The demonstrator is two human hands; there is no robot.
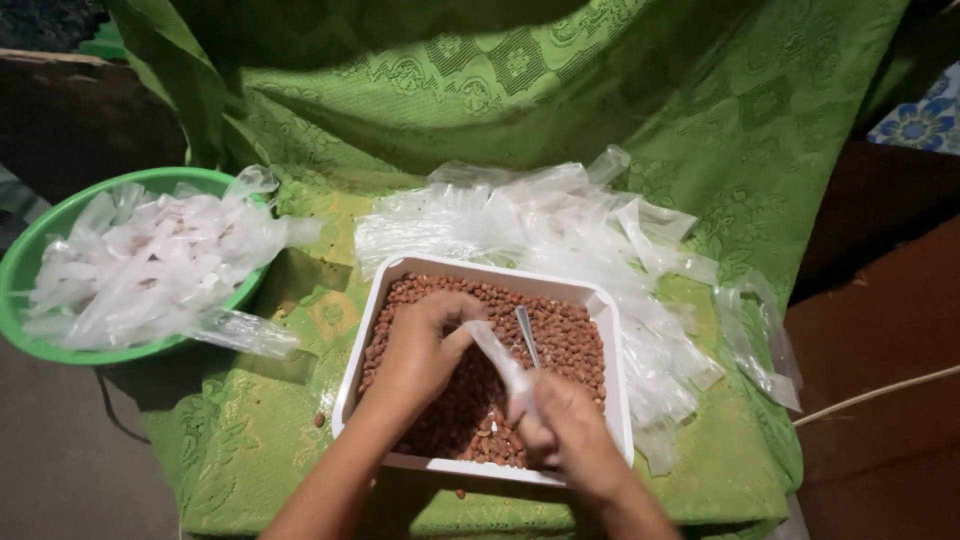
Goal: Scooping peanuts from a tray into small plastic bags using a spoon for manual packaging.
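Green patterned cloth covers the table and hangs up behind it. On it sits a white square tray full of small brown nuts, close to the person so both hands reach in.

The left hand is curled with fingers pressed together, down on the nuts. The right hand pinches a thin clear plastic bag, holding its open end up beside the left hand. A small metal spoon stands just behind the bag.

More empty clear bags lie past the tray. A round green bowl of filled bags sits far left of the left hand.
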